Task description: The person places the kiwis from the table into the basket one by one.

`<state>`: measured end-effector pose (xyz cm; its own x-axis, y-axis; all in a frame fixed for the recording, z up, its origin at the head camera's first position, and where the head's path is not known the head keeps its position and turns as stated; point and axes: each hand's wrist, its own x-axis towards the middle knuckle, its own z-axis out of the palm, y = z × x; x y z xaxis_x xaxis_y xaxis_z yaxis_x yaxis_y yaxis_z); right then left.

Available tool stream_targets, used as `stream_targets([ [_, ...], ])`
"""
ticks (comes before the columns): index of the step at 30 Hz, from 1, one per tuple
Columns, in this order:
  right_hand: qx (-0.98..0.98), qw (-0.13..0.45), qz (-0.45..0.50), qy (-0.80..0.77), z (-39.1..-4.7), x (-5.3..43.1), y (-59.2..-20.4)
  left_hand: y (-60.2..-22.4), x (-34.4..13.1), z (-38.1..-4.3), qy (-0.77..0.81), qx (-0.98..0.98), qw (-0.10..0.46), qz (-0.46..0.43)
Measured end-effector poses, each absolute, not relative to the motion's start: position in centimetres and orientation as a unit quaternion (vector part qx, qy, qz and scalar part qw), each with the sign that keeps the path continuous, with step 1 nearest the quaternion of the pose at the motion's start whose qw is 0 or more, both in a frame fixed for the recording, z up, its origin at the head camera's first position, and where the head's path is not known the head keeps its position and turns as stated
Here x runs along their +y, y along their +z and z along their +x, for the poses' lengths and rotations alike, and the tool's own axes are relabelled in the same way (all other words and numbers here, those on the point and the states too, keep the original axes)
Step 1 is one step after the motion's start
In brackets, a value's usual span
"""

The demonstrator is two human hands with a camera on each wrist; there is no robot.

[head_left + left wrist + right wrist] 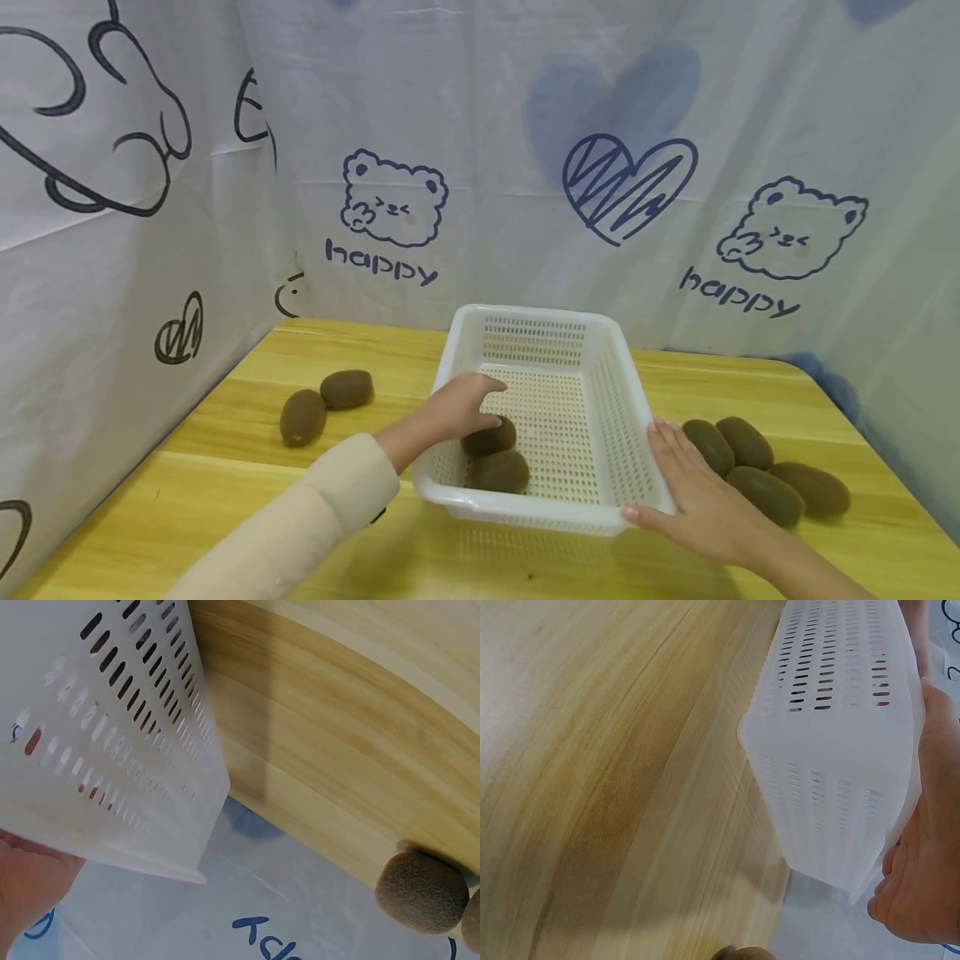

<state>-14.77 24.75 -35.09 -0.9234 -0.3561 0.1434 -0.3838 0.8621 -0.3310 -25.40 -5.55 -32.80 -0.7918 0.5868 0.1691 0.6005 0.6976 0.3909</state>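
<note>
A white perforated plastic basket point(637, 392) stands on the table. Two brown kiwis point(498, 472) sit side by side at its near left corner. My left hand point(459, 407) reaches over the left rim, index finger stretched out and thumb beside the rear kiwi point(501, 432); whether the thumb touches it I cannot tell. In the left wrist view the rim hides most of that hand point(34, 881). My right hand point(701, 500) holds the basket's near right corner, fingers along the side rim and thumb at the front. In the right wrist view this hand point(926, 862) also lies against the rim.
Two more kiwis point(303, 418) lie on the wooden table point(225, 492) left of the basket. Several kiwis point(767, 495) are grouped to its right, close beside my right hand. A printed white cloth point(495, 250) hangs behind the table and along both sides.
</note>
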Motion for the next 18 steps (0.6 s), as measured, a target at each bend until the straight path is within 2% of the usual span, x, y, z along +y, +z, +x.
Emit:
stream_targets([
  [10,-0.964,0.036,0.191,0.181,-14.8,24.7,-35.1,-32.9,-7.6,-24.1,-0.336,-0.883,0.172,-0.277],
  [18,-0.964,0.035,0.190,0.183,-14.8,24.7,-35.0,-33.7,-9.7,-23.6,-0.375,-0.857,0.254,-0.244],
])
